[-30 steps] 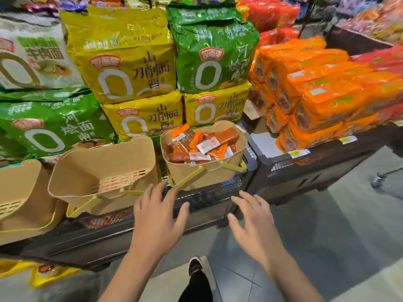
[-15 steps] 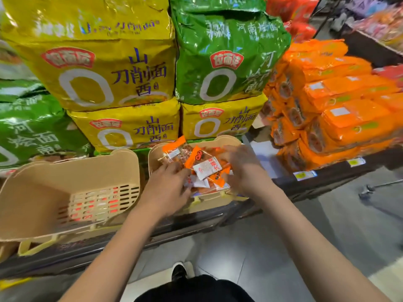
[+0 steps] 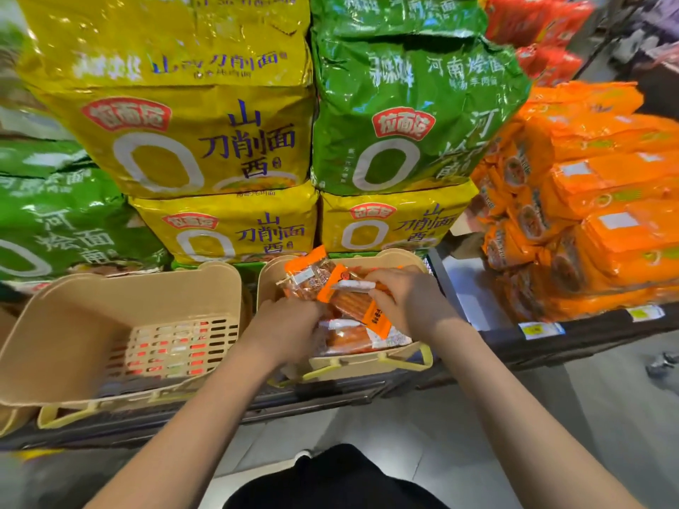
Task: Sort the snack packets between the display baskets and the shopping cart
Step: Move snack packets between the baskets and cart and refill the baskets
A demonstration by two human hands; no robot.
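Big yellow noodle bags (image 3: 191, 141) and green noodle bags (image 3: 404, 115) are filling the upper frame, orange packs (image 3: 595, 200) stacking at right. At lower left an empty beige basket (image 3: 73, 325) is sitting; at centre the second basket (image 3: 367, 361) is holding snack packets (image 3: 352, 303). The left hand (image 3: 284, 325) and right hand (image 3: 411, 299) are reaching in, fingers curling on the packets.

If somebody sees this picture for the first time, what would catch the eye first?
Probably the big yellow noodle bags and green noodle bag stacked at the back. Below them, both hands, left hand and right hand, reach into the right beige basket full of orange snack packets. The left beige basket holds none.
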